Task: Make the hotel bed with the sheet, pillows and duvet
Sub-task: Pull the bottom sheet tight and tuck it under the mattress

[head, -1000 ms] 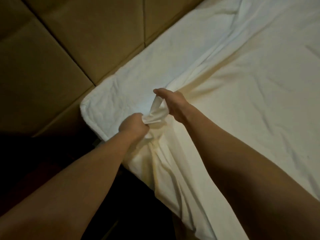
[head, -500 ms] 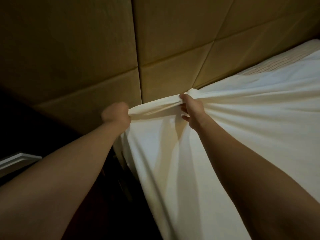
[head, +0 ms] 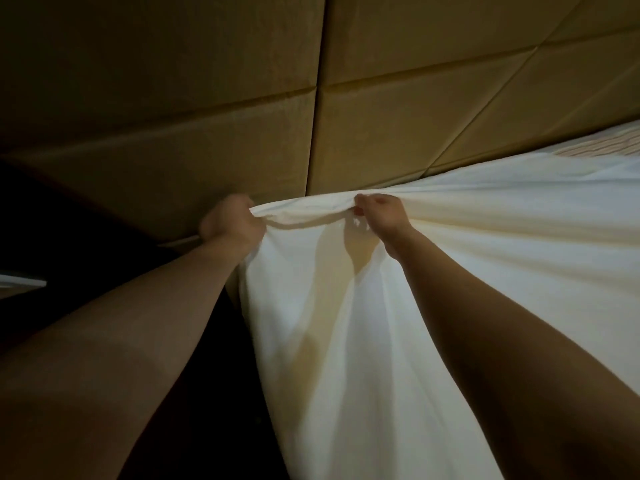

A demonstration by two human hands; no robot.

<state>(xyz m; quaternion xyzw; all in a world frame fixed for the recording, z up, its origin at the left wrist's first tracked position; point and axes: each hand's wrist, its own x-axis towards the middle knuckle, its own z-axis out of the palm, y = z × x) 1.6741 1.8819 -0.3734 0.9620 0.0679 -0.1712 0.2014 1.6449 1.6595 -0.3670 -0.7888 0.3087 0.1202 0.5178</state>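
A white sheet (head: pixel 346 341) is stretched up over the bed's head corner, close to the padded headboard. My left hand (head: pixel 230 225) grips the sheet's top edge at its left end. My right hand (head: pixel 382 213) pinches the same edge a short way to the right. The edge sags slightly between the two hands. The cloth hangs taut from both hands down toward me and runs right across the bed. A strip of bare quilted mattress (head: pixel 595 147) shows at the far right beyond the sheet. No pillows or duvet are in view.
A tan padded headboard (head: pixel 381 116) with panel seams fills the upper view, right behind the hands. Left of the bed lies a dark gap (head: pixel 69 220) with a pale-edged flat surface (head: pixel 20 282) at the left border.
Both hands lifted the bunched sheet corner from the mattress top up to the headboard and spread apart along its edge. The sheet now covers the corner that lay bare.
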